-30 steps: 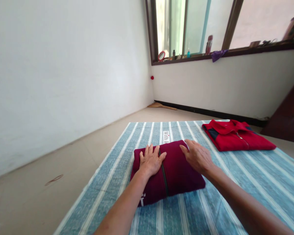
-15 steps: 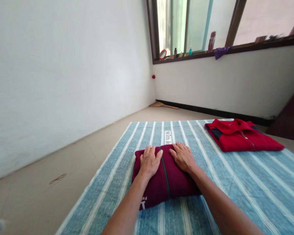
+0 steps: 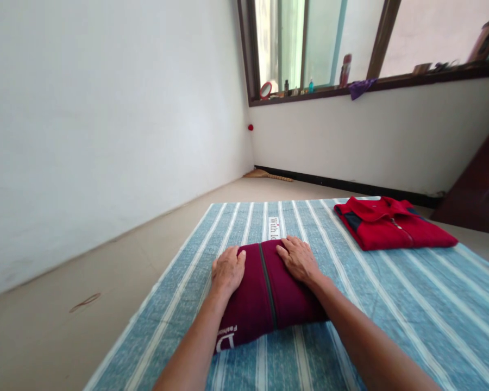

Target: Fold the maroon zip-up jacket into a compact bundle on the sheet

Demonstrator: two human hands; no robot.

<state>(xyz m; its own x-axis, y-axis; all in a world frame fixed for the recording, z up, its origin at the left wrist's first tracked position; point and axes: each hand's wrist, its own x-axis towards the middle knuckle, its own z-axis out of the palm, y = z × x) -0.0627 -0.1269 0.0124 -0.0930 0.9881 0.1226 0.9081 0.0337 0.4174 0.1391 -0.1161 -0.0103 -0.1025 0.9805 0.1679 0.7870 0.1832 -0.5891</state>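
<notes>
Left hand (image 3: 228, 273): open and empty, now at the left edge of the folded maroon jumper (image 3: 269, 293), having slid outward from its top.
Right hand (image 3: 298, 260): open, lying flat on the jumper's far right part, gripping nothing.
Jumper: on the blue striped sheet (image 3: 407, 320), zip running down its middle.
Red jacket (image 3: 391, 228): folded on the sheet, well apart, unchanged.

Left arm (image 3: 191, 347) and right arm (image 3: 370, 342) bare, round and smooth, getting thin near wrist. Left hand (image 3: 228, 273) and right hand (image 3: 298, 260) bare too, backs wide, knuckles small bumps. Right hand fingers (image 3: 286, 253) slim, tips round. Wrist just behind each hand, narrow. Nails too small to see well.
</notes>
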